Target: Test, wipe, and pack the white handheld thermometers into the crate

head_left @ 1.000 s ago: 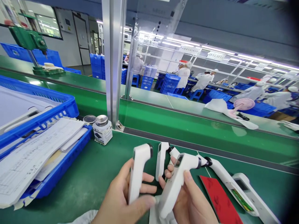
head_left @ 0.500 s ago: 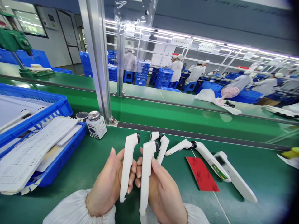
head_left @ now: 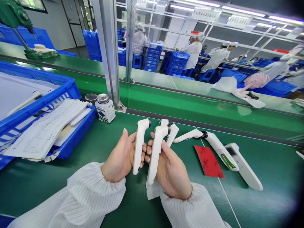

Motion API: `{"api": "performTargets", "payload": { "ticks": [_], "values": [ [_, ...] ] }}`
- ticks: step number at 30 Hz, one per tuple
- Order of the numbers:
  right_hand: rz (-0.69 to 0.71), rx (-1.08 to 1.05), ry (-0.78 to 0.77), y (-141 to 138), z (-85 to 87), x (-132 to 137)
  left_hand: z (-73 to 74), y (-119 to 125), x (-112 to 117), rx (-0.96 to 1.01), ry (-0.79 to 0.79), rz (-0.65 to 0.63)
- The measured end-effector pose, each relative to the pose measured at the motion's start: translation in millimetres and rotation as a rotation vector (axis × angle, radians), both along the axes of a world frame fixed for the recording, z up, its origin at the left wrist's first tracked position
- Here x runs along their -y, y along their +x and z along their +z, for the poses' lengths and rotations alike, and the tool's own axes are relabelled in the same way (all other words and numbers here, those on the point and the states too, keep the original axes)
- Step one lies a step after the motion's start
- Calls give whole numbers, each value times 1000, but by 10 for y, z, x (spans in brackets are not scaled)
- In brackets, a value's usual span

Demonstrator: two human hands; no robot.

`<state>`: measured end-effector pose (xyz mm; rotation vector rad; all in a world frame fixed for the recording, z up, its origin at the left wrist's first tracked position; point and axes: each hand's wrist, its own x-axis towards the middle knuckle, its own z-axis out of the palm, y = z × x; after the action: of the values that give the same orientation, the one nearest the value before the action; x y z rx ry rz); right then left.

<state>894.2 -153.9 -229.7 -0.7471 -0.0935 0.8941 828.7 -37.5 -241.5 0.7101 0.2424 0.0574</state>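
My left hand is closed around a white handheld thermometer, held upright with its dark tip at the top. My right hand grips a second white thermometer right beside the first, also upright. A white cloth or paper lies under my right hand. Behind them another white thermometer rests on the green bench. More white thermometers lie to the right, next to a red card.
Blue crates with papers sit at the left, beside a small metal-capped bottle and an aluminium post. A green conveyor runs behind. A pink fan stands at far right. Workers in white sit in the background.
The view has tilted down and my hands have drawn closer to me. Both thermometers stay in my hands, side by side.
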Motion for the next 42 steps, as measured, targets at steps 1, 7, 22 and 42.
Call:
{"api": "performTargets", "payload": {
  "ticks": [1, 7, 22, 42],
  "values": [
    [5, -8, -6, 3, 2, 2, -4, -1, -2, 4, -3, -2],
    [14, -45, -75, 29, -9, 5, -13, 16, -7, -31, 3, -15],
    [-40, 232, 21, -87, -71, 43, -46, -79, 73, -15, 562, 157],
    [-95, 657, -125, 249, -35, 286, -46, -143, 75, 1, 398, -145]
  ]
}}
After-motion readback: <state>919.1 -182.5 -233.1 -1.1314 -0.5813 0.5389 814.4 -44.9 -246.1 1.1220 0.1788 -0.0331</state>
